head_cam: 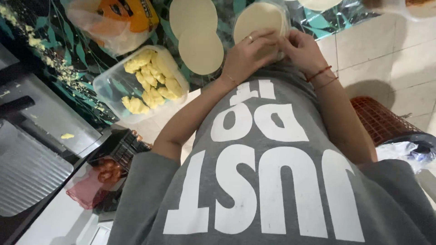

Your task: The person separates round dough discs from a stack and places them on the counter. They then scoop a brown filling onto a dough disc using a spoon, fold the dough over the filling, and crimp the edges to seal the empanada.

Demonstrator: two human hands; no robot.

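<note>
Best handled by keeping both the left hand (245,56) and right hand (302,50), fingers curled shut, pinching the pale round dough disc (260,20) at the patterned counter (91,59) edge, working evenly around its rim.

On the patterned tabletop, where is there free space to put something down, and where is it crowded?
Little bare tabletop shows: one strip between the orange bag and the clear tub of yellow dough pieces, and a patch at the far right edge. The middle is crowded: two loose dough discs, then the stack of discs under the left hand and right hand.
</note>
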